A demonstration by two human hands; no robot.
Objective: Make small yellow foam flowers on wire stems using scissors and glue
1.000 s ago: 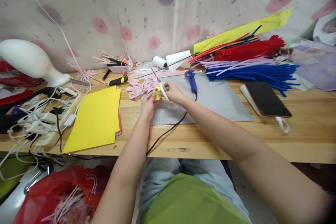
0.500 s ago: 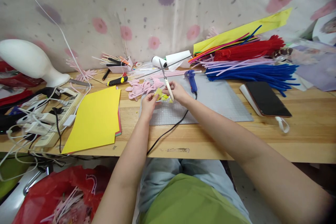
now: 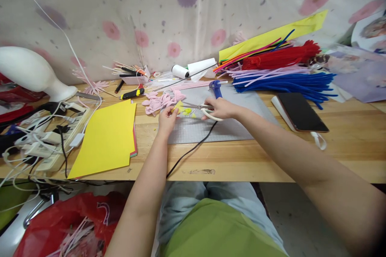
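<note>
My left hand [image 3: 167, 117] pinches a small yellow paper piece [image 3: 179, 107] over the grey cutting mat [image 3: 241, 122]. My right hand [image 3: 219, 109] grips white-handled scissors [image 3: 199, 107], whose blades lie level and point left at the yellow piece. Small yellow offcuts [image 3: 188, 111] lie on the mat below the blades. A heap of pink pipe-cleaner shapes [image 3: 159, 100] sits just behind my left hand.
A blue glue gun [image 3: 215, 87] with a black cord lies behind my right hand. Yellow paper sheets [image 3: 107, 136] lie to the left, next to power strips [image 3: 48, 138]. Pipe-cleaner bundles [image 3: 283, 72] and a phone [image 3: 298, 111] are at right. A red bag [image 3: 66, 225] sits below the table edge.
The scissors swung from pointing up and away to lying level, pointing left. My right hand shifted right. The left hand stays on the yellow piece.
</note>
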